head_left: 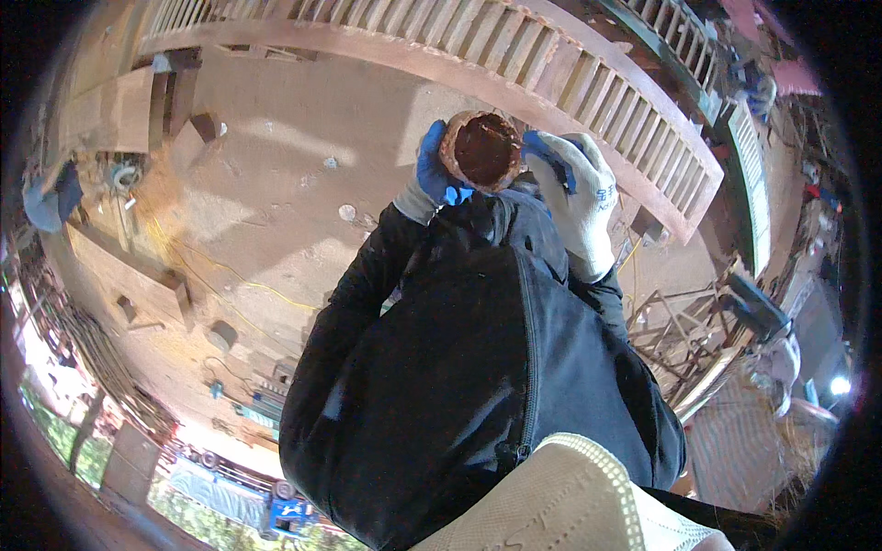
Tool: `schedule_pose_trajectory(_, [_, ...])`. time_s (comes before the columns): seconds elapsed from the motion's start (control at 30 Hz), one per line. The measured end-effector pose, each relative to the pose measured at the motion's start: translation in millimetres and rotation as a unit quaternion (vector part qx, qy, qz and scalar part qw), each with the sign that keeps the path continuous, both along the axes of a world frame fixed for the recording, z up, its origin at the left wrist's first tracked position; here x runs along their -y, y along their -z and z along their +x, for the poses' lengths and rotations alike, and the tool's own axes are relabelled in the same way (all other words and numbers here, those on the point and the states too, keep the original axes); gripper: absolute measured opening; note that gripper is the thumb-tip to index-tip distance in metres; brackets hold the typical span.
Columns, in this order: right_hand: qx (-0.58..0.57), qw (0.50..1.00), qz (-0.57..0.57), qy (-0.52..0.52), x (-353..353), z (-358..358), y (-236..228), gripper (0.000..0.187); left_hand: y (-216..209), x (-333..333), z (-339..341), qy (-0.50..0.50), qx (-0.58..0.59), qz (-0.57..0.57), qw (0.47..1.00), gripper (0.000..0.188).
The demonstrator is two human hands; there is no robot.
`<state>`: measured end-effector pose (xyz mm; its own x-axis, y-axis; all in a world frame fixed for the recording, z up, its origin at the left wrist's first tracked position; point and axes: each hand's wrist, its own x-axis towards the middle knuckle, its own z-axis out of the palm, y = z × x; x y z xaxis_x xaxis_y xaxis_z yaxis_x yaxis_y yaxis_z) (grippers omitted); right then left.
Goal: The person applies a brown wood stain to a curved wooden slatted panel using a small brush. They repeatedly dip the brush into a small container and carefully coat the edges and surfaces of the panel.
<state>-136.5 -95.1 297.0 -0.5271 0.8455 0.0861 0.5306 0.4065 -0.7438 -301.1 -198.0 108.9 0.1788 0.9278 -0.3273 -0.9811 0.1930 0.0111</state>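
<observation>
Brown earthen floor [303,156]; long pinkish slatted wooden railing [556,73] ahead. Your blue-and-white gloved left hand [425,179] grips a round brown rough-rimmed container [455,136]. Your matching gloved right hand [581,179] is beside it, grip indeterminable.

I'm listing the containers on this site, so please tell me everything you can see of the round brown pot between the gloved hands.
The pot is round and open-topped, its mouth turned toward the camera. Its outer wall is mottled reddish brown, and the rim looks rough, uneven and crusted. Inside is dark reddish brown; whether that is liquid or coating is unclear, as is the material. The left hand grips its left side; the right hand is at its right edge, contact unclear.
</observation>
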Motion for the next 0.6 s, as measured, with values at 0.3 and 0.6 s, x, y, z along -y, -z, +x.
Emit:
schedule_pose_trajectory(0.3, [0.019,0.943,0.325,-0.073,-3.6,-9.2,4.3,0.025,-30.0,-10.7,13.8,-0.065,0.275,0.089,0.955,0.072])
schedule_pose_trajectory(0.6, [0.051,0.937,0.321,-0.128,17.8,2.8,15.7,0.038,-30.8,-12.4,16.9,-0.043,0.172,0.141,0.974,0.072])
